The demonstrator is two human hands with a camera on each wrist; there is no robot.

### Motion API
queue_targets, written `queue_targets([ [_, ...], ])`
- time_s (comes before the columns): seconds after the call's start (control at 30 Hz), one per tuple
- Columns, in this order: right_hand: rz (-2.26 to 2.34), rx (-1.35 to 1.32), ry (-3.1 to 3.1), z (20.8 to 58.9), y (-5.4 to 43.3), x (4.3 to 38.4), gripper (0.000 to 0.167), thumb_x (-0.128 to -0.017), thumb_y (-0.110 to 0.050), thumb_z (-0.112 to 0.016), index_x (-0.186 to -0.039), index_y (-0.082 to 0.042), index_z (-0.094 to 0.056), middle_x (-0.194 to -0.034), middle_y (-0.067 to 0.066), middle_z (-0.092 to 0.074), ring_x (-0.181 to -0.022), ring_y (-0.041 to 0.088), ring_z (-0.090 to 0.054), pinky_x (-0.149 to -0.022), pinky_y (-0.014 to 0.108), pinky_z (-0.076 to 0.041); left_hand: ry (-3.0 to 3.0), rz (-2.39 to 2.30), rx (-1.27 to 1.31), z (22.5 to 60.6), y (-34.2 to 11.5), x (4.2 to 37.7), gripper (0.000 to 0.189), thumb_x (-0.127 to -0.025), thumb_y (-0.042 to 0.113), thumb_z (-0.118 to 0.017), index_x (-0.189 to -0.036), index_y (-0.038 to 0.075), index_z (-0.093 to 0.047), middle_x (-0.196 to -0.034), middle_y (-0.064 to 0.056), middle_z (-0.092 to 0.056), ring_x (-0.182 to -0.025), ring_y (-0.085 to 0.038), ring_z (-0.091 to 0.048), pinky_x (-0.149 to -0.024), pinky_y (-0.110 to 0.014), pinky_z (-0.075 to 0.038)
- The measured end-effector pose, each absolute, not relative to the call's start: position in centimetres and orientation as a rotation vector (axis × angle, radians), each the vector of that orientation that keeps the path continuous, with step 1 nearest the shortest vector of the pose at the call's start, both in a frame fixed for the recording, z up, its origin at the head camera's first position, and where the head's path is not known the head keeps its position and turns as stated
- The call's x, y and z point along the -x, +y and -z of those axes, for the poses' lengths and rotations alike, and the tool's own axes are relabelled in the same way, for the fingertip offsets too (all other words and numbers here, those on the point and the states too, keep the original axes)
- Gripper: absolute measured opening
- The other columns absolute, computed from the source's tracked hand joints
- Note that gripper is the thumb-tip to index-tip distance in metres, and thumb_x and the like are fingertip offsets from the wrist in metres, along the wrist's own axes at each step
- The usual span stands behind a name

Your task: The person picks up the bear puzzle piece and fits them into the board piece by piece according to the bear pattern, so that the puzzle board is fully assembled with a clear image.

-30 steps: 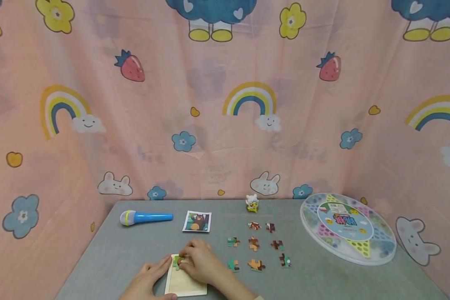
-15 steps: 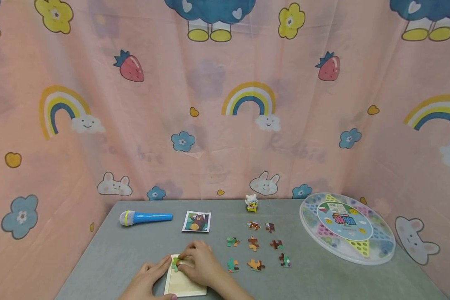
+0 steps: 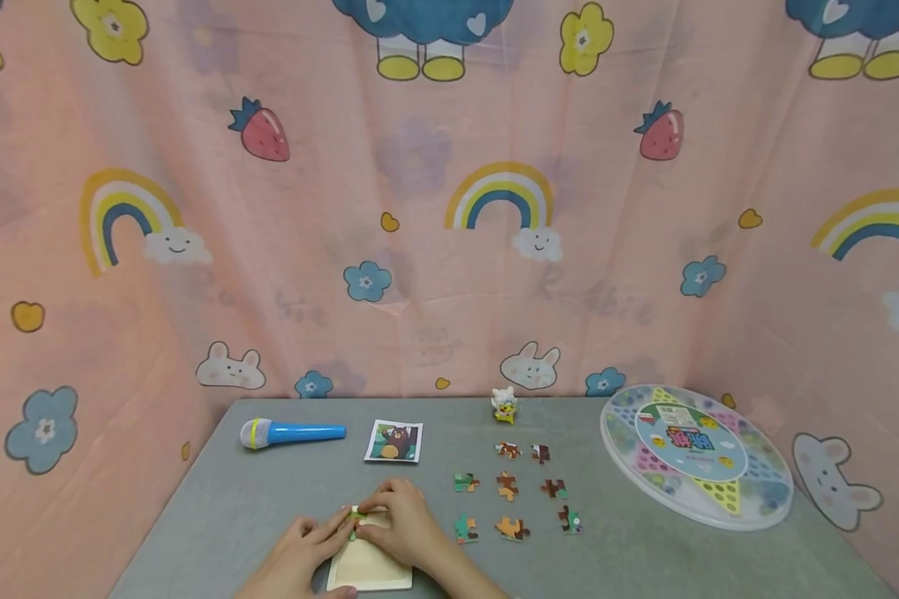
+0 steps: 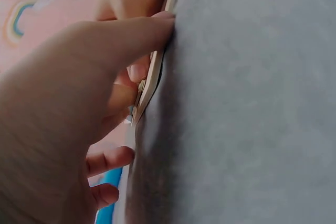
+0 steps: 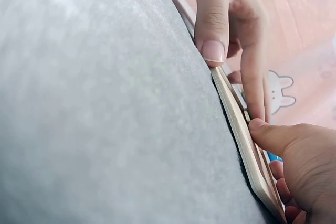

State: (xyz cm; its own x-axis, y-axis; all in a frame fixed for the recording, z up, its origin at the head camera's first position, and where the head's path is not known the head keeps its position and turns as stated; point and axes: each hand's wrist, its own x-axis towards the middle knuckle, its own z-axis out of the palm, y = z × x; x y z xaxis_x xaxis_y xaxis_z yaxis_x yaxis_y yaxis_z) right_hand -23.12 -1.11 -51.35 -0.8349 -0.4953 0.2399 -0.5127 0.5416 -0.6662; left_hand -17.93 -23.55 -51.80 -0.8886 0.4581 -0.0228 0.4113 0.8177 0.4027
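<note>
A pale wooden puzzle tray [image 3: 369, 572] lies at the table's front, with a green puzzle piece [image 3: 354, 531] in its far left corner, mostly covered by fingers. My left hand [image 3: 295, 556] holds the tray at its left, thumb against the near edge, index finger reaching onto the corner piece. From the right, my right hand [image 3: 406, 526] pinches that piece between thumb and fingers; its thumb [image 5: 258, 125] shows low over the tray in the right wrist view. Several loose puzzle pieces [image 3: 507, 486] lie in rows to the right. Behind the tray is a bear picture card [image 3: 394, 442].
A blue toy microphone [image 3: 292, 433] lies at the back left. A small white and yellow figurine [image 3: 504, 405] stands at the back edge. The round game board [image 3: 695, 457] is at the right. A pink patterned curtain [image 3: 419, 333] hangs behind the grey table [image 3: 644, 557].
My left hand has shifted slightly right, its fingers moving from the tray's left edge onto the corner piece. The right hand stays over the piece. The loose pieces have not moved.
</note>
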Motion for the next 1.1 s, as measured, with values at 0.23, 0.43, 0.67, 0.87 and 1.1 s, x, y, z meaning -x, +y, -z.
queue_targets([
  [0.23, -1.185, -0.906, -2.74, 51.3, -1.1, 23.2, 0.021, -0.089, -0.029, -0.089, -0.107, -0.02, -0.084, -0.105, -0.012, -0.064, -0.103, 0.004, -0.054, -0.096, 0.034, -0.047, 2.847, -0.555, -0.7, 51.0, -23.4, 18.3, 0.09, -0.09, 0.075, -0.067, -0.157, 0.015, -0.055, -0.161, -0.002, -0.052, -0.1, -0.014, -0.043, -0.072, -0.033, -0.039],
  [0.43, -1.197, -0.951, -2.752, 51.3, -0.8, 23.5, 0.025, -0.089, -0.029, -0.088, -0.111, -0.019, -0.083, -0.107, -0.01, -0.065, -0.102, 0.004, -0.053, -0.09, 0.029, -0.047, 2.828, -0.562, -0.634, 51.3, -23.4, 18.3, 0.092, -0.089, 0.08, -0.064, -0.158, 0.019, -0.054, -0.158, 0.005, -0.054, -0.1, -0.015, -0.043, -0.072, -0.035, -0.038],
  [0.67, -1.347, -1.011, -2.749, 49.5, 0.2, 23.7, 0.031, -0.092, -0.023, -0.085, -0.119, -0.009, -0.079, -0.112, -0.001, -0.068, -0.099, 0.007, -0.059, -0.086, 0.024, -0.053, 2.79, -0.598, -0.571, 51.5, -23.4, 18.6, 0.092, -0.09, 0.079, -0.063, -0.158, 0.018, -0.054, -0.159, 0.001, -0.053, -0.118, -0.03, -0.049, -0.085, -0.057, -0.048],
  [0.87, -1.32, -1.043, -2.693, 48.6, 1.8, 23.9, 0.031, -0.094, -0.021, -0.084, -0.122, -0.008, -0.077, -0.118, -0.001, -0.065, -0.109, 0.016, -0.062, -0.094, 0.028, -0.056, 2.791, -0.577, -0.606, 51.6, -23.3, 18.5, 0.092, -0.092, 0.079, -0.061, -0.157, 0.014, -0.054, -0.164, -0.008, -0.047, -0.139, -0.049, -0.044, -0.098, -0.081, -0.041],
  [1.1, -1.268, -1.039, -2.603, 48.9, 4.6, 24.6, 0.032, -0.094, -0.016, -0.084, -0.122, -0.004, -0.075, -0.117, 0.004, -0.069, -0.107, 0.026, -0.065, -0.093, 0.033, -0.057, 2.796, -0.576, -0.719, 51.7, -23.1, 18.6, 0.086, -0.095, 0.076, -0.059, -0.158, 0.017, -0.054, -0.164, -0.006, -0.048, -0.144, -0.049, -0.045, -0.101, -0.078, -0.043],
])
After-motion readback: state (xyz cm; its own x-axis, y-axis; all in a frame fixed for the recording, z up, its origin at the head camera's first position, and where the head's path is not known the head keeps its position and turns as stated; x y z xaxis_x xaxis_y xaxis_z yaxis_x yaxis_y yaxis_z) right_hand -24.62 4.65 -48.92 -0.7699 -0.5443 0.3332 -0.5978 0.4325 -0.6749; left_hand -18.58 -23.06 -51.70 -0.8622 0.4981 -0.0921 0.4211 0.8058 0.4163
